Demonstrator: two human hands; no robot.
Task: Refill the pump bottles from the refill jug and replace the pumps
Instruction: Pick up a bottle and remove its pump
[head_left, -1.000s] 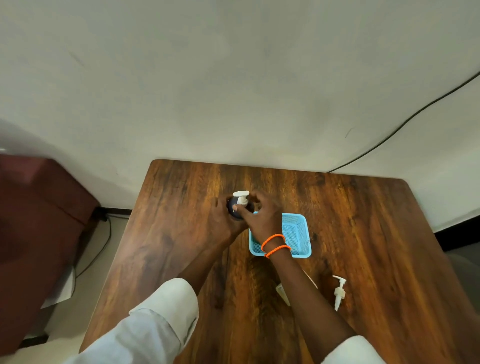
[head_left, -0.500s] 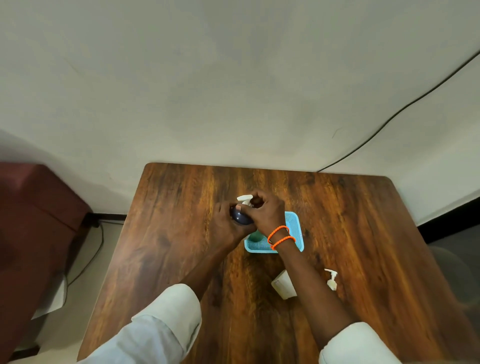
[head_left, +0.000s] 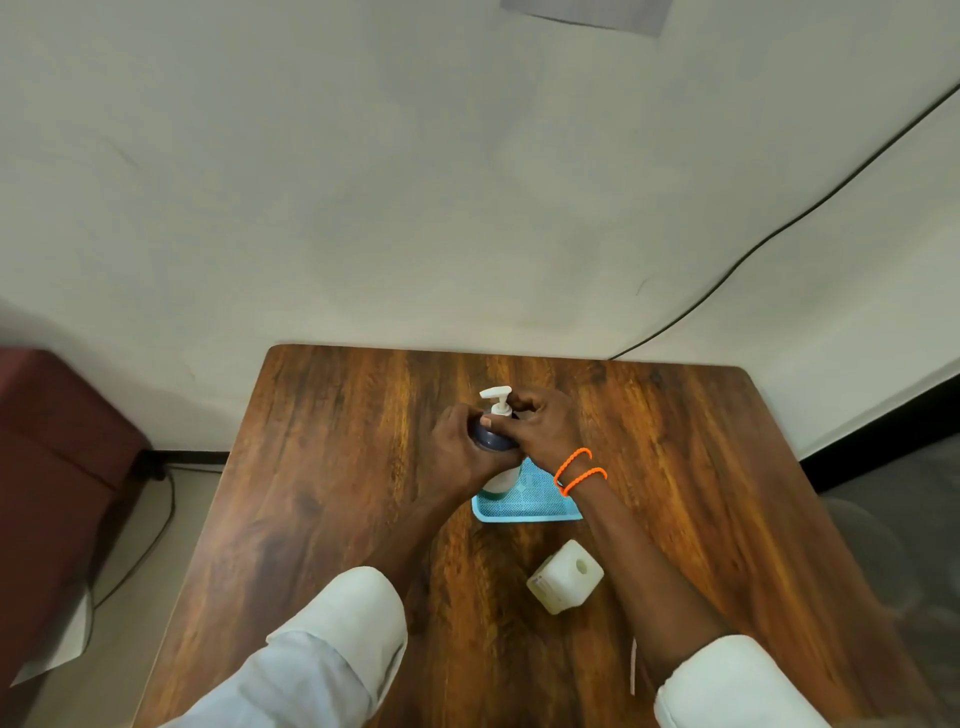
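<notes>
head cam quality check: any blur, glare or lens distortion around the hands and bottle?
Head view: bottle, left hand and right hand sharp, no motion blur; soft sheen on the table, no hard glare; wide-angle bowing curves the cable; corners soften.

Both arms are stretched forward and brought together, with white sleeves pushed up to the elbows. The left hand is wrapped closed around the pump bottle from the left side. The right hand is closed on the bottle's top from the right, its fingers curled at the collar. Two orange bands are worn on the right wrist.
</notes>
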